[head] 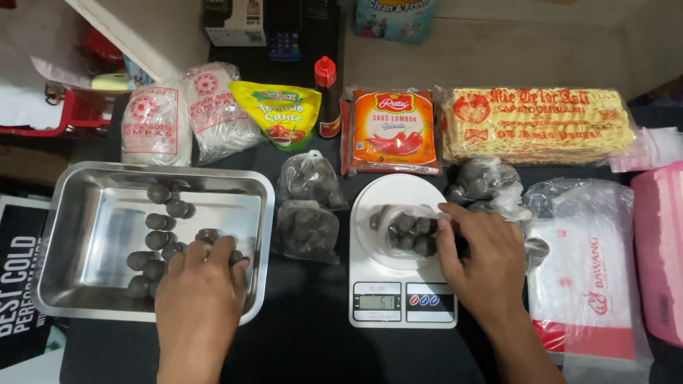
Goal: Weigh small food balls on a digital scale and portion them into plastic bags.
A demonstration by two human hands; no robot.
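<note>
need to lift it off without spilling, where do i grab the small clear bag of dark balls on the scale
Grip the bag by its loose open mouth on the right, where the right hand already touches it. Come from the right and above: the balls pool at the left on the scale, leaving slack plastic to gather shut.

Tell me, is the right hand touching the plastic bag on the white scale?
Touching. The head view shows the right hand with its fingers on the plastic bag on the white scale.
</note>
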